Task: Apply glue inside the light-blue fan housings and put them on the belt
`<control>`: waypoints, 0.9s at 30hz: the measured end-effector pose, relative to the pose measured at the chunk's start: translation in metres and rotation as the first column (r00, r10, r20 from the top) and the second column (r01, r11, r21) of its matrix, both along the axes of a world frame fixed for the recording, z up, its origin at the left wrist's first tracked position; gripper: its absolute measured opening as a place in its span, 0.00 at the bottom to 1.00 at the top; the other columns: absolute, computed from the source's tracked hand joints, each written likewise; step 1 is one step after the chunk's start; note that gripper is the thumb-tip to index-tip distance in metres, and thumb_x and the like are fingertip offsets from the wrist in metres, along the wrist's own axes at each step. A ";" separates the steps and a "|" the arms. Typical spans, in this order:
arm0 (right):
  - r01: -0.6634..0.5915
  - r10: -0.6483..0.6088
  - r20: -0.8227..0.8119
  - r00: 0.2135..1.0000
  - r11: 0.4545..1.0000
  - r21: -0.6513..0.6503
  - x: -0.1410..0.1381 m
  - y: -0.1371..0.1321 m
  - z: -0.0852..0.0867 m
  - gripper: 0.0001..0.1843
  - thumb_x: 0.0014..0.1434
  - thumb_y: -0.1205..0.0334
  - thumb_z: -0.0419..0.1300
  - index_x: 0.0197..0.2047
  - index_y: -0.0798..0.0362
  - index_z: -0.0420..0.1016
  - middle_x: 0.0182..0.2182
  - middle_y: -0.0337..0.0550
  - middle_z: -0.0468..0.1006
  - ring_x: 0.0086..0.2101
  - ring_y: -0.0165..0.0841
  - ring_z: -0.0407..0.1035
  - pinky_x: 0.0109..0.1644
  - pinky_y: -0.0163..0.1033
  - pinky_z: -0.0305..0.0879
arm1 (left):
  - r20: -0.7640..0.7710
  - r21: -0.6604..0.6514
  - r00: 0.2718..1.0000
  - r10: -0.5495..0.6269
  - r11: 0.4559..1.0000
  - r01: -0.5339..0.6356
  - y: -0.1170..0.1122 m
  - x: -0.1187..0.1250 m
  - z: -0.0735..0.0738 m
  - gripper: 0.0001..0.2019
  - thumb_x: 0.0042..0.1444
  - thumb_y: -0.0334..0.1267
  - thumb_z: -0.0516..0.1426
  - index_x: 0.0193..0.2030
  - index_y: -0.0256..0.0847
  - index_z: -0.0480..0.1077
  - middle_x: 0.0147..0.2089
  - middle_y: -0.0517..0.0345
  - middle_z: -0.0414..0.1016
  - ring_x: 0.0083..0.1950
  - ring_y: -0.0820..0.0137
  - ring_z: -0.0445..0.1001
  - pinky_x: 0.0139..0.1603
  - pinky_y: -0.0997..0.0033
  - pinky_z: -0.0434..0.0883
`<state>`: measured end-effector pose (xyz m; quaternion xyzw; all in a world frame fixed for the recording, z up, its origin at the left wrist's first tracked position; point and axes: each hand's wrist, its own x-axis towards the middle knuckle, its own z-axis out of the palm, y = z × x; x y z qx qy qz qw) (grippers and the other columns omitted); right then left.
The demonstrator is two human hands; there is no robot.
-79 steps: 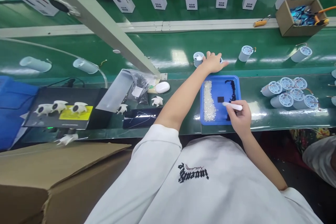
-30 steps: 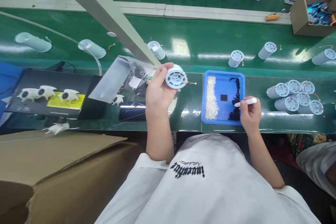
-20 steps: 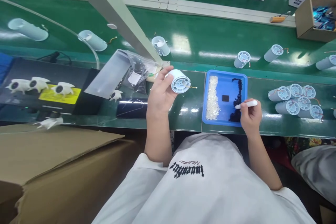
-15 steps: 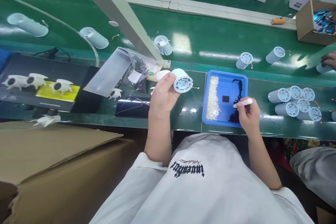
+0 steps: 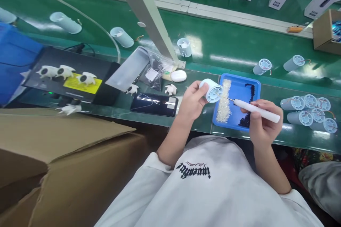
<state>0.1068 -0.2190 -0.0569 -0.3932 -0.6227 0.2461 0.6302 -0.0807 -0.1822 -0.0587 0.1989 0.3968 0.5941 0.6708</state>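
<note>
My left hand (image 5: 192, 102) grips a light blue plastic cylinder (image 5: 211, 90), its spoked end turned to the right. In my right hand (image 5: 265, 124) is a white-handled screwdriver (image 5: 256, 110), its thin metal shaft pointing left at the cylinder's spoked end. Whether the tip touches the cylinder I cannot tell. Beneath the screwdriver lies a blue tray (image 5: 234, 126), with a strip of small whitish pieces (image 5: 224, 108) on its left side and small black pieces (image 5: 244, 120) on its right.
Several similar cylinders (image 5: 303, 117) are grouped at the right, others on the green conveyor (image 5: 229, 39) behind. A phone (image 5: 154, 105), white fan wheels (image 5: 170, 89) and a black box (image 5: 103, 88) lie to the left. A slanted post (image 5: 149, 14) rises behind; a cardboard box (image 5: 87, 170) stands lower left.
My right hand has lifted the screwdriver out of the tray and turned its tip toward the cylinder. My left hand has brought the cylinder closer to the tray. The camera view has shifted left.
</note>
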 end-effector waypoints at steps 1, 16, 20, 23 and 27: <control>-0.016 0.017 -0.016 1.000 1.000 0.011 -0.003 -0.003 0.004 0.09 0.61 0.62 0.62 0.46 0.45 0.73 0.38 0.42 0.73 0.37 0.34 0.74 0.32 0.42 0.79 | 0.009 0.000 1.000 -0.015 1.000 0.015 -0.002 0.003 0.001 0.21 0.41 0.47 0.71 0.29 0.38 0.65 0.28 0.65 0.70 0.28 0.80 0.70 0.28 0.81 0.70; -0.052 0.052 0.003 0.999 0.998 -0.035 -0.008 -0.011 0.003 0.09 0.61 0.64 0.62 0.46 0.45 0.71 0.39 0.42 0.74 0.40 0.34 0.74 0.37 0.46 0.83 | -0.054 0.000 0.998 -0.012 1.000 0.012 -0.016 0.019 0.013 0.29 0.31 0.53 0.73 0.28 0.38 0.61 0.24 0.69 0.64 0.25 0.82 0.63 0.25 0.82 0.66; -0.055 0.055 -0.002 0.998 0.998 -0.039 -0.007 -0.013 0.002 0.10 0.62 0.65 0.61 0.46 0.44 0.71 0.39 0.42 0.74 0.39 0.33 0.74 0.36 0.45 0.83 | -0.059 -0.002 0.998 -0.019 1.000 0.018 -0.018 0.021 0.012 0.28 0.34 0.52 0.72 0.27 0.39 0.60 0.25 0.68 0.63 0.26 0.82 0.62 0.26 0.82 0.65; -0.065 0.065 -0.011 0.998 0.997 -0.044 -0.005 -0.014 -0.001 0.10 0.61 0.65 0.62 0.46 0.45 0.71 0.40 0.42 0.74 0.39 0.33 0.75 0.35 0.43 0.81 | -0.070 -0.007 0.996 -0.053 0.999 0.053 -0.019 0.024 0.012 0.26 0.39 0.50 0.71 0.27 0.39 0.59 0.25 0.68 0.62 0.26 0.82 0.61 0.26 0.81 0.64; -0.012 0.012 -0.004 1.000 0.997 -0.079 -0.006 -0.014 -0.009 0.07 0.61 0.60 0.62 0.43 0.47 0.71 0.38 0.41 0.74 0.32 0.32 0.75 0.31 0.41 0.76 | -0.142 -0.015 0.984 -0.105 0.994 0.104 -0.019 0.027 0.011 0.20 0.47 0.45 0.68 0.28 0.39 0.60 0.25 0.68 0.59 0.25 0.81 0.59 0.25 0.80 0.60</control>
